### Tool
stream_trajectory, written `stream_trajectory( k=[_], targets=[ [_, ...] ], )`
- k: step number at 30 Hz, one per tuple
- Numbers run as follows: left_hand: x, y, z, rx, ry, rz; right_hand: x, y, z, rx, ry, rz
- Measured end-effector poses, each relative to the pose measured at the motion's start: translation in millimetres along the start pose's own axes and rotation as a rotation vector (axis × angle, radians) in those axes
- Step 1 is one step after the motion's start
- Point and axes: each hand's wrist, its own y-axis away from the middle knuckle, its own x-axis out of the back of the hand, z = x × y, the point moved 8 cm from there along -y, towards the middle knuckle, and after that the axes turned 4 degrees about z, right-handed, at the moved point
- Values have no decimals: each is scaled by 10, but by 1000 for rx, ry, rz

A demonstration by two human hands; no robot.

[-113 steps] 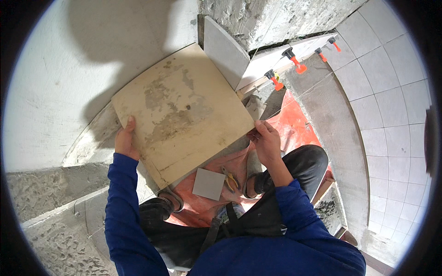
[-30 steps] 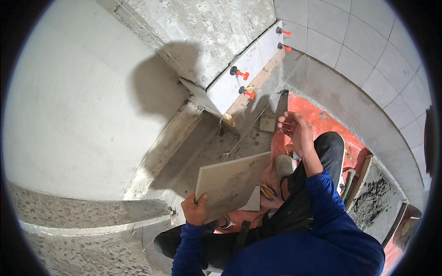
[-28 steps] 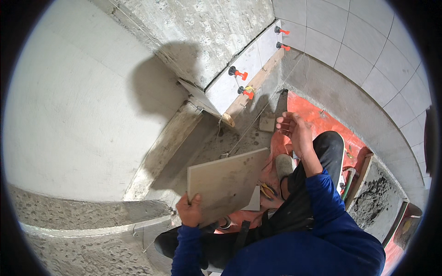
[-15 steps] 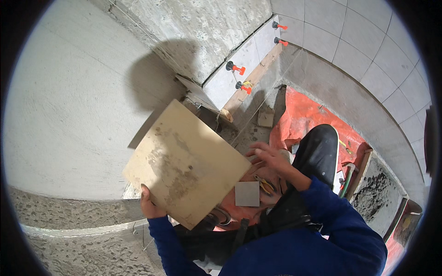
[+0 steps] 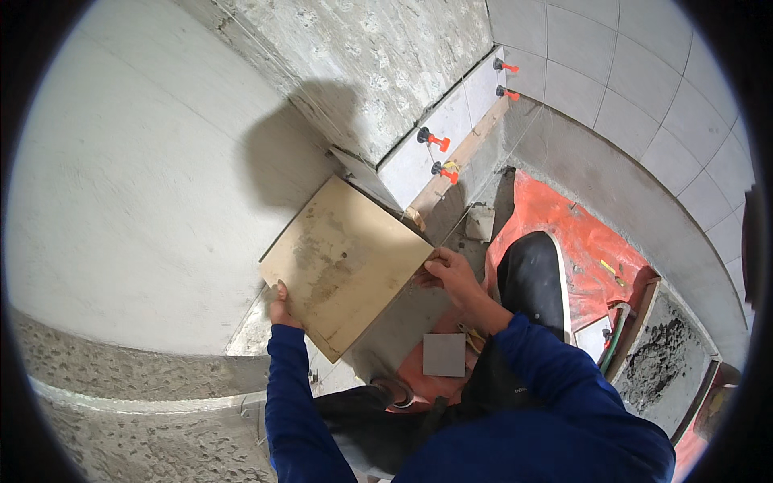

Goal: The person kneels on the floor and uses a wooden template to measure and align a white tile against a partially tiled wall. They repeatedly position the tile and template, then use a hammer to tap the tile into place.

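Note:
A large square beige tile (image 5: 348,266) with grey mortar smudges is held out between my hands, against the corner of wall and tiled ledge. My left hand (image 5: 285,307) grips its lower left edge, thumb on the near face, other fingers hidden behind. At the right corner my right hand (image 5: 448,272) has closed on the tile, its fingers partly out of sight beneath. Just beyond the tile's upper right edge runs a row of pale wall tiles (image 5: 403,173) with red-and-black levelling clips (image 5: 439,142) and a wooden strip (image 5: 475,141) below.
A small grey square tile (image 5: 444,355) lies near my knees. Red plastic sheeting (image 5: 543,205) covers ground to the right. Further right sits a mortar trough (image 5: 662,338) beside a green-handled tool (image 5: 615,340). A taut string (image 5: 527,127) crosses near the ledge.
The tile has moved up and away from me, toward the ledge corner. My right hand, loose near its corner before, now takes hold of that corner. The view has shifted slightly.

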Motion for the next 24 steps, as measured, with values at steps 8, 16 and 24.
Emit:
stream_trajectory(
  k=[8, 16, 24],
  targets=[
    [44, -167, -204, 128, 28, 75, 52, -128, 69, -48, -15, 54],
    [125, -336, -429, 169, 55, 54, 83, -86, -26, -66, 83, 74],
    [68, -308, -510, 142, -19, 152, 122, -59, -90, -57, 126, 73]
  ],
)
